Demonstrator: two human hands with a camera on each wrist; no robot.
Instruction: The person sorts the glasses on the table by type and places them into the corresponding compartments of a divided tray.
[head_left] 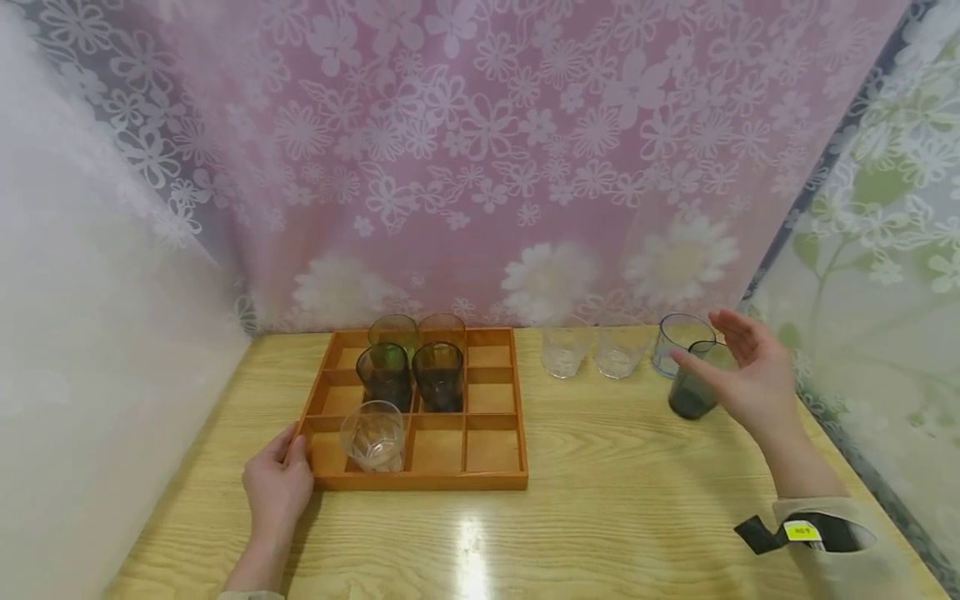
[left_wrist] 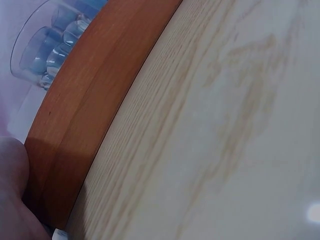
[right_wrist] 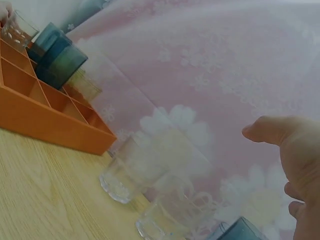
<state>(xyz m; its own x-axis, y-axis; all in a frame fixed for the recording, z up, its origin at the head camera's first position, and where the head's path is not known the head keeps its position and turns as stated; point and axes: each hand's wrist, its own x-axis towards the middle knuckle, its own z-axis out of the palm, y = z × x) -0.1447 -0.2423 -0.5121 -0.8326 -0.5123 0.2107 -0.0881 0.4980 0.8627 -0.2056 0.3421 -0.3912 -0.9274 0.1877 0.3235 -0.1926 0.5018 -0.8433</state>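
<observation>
A wooden compartment tray (head_left: 480, 481) lies on the table, and my left hand (head_left: 279, 479) grips its left edge near the front corner. In the left wrist view part of that hand (left_wrist: 12, 185) shows at the tray's corner. At the right, my right hand (head_left: 757, 379) is at a dark grey glass (head_left: 692, 396), thumb and fingers spread apart around its upper part. The right wrist view shows the thumb extended, with the dark glass (right_wrist: 242, 231) low in the frame. A blue-rimmed clear glass (head_left: 663, 358) stands just behind it.
In the tray stand a clear glass (head_left: 375, 437), two dark glasses (head_left: 386, 379) in the middle row, and a green glass (head_left: 393, 327) and an amber one (head_left: 444, 321) behind. Two clear glasses (head_left: 564, 358) stand right of the tray, before a floral curtain (head_left: 480, 167).
</observation>
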